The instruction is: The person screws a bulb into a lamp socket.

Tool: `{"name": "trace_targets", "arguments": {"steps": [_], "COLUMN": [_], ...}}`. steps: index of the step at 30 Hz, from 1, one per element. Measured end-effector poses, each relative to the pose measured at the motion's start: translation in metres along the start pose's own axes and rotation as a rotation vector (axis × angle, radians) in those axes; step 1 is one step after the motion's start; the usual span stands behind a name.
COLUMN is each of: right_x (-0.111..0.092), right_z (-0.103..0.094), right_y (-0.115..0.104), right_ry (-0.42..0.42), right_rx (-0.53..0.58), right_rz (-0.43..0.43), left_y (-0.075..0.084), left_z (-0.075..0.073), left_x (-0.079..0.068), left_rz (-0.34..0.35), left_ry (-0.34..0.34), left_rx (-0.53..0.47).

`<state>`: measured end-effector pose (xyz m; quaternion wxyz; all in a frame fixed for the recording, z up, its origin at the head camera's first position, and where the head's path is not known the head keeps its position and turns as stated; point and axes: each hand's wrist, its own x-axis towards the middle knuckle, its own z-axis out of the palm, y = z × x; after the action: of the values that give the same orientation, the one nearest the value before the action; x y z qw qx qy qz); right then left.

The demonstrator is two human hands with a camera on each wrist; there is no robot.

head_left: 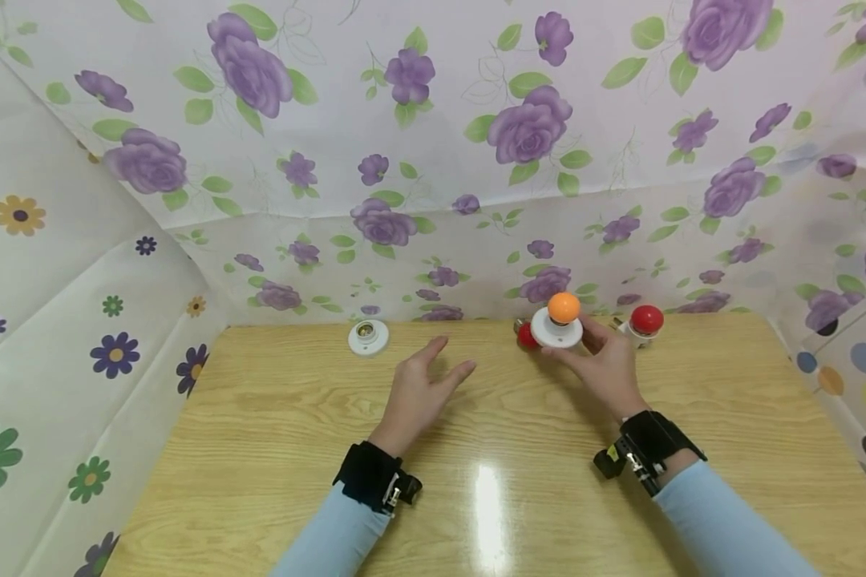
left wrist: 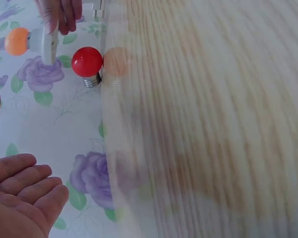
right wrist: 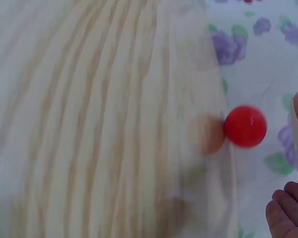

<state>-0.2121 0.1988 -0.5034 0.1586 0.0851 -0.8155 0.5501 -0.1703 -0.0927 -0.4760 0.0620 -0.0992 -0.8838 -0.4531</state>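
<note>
My right hand (head_left: pixel 609 370) grips a round white lamp holder (head_left: pixel 552 333) by its edge, thumb and fingers on the rim, raised above the table. An orange bulb (head_left: pixel 564 308) sits in that holder, pointing away from the palm in the left wrist view. Close behind it on the table lies a loose red bulb (left wrist: pixel 87 61), its metal screw base showing. My left hand (head_left: pixel 418 394) is held over the table with fingers spread, holding nothing. To its left stands another white lamp holder (head_left: pixel 369 338) with a bare socket.
Right of my right hand, a second red bulb (head_left: pixel 647 320) sits on a white fitting (head_left: pixel 631 330) near the back edge. Flowered sheeting (head_left: pixel 433 184) hangs behind the wooden table (head_left: pixel 274 433) and along both sides. Light glares off the tabletop in front.
</note>
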Motion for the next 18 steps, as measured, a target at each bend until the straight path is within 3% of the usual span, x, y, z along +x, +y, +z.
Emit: {"name": "trace_targets", "arguments": {"steps": [8, 18], "right_x": [0.001, 0.004], "right_z": [-0.009, -0.013], "right_y": [0.026, 0.031], "right_ry": [0.022, -0.010], "right_rx": [-0.153, -0.172], "right_rz": [0.145, 0.152], "left_y": [-0.006, -0.009], "left_z": [-0.001, -0.001], "left_x": [-0.001, 0.000], "left_rz": [-0.061, -0.054], "left_ry": [-0.031, -0.034], "left_rx": [0.038, 0.040]}}
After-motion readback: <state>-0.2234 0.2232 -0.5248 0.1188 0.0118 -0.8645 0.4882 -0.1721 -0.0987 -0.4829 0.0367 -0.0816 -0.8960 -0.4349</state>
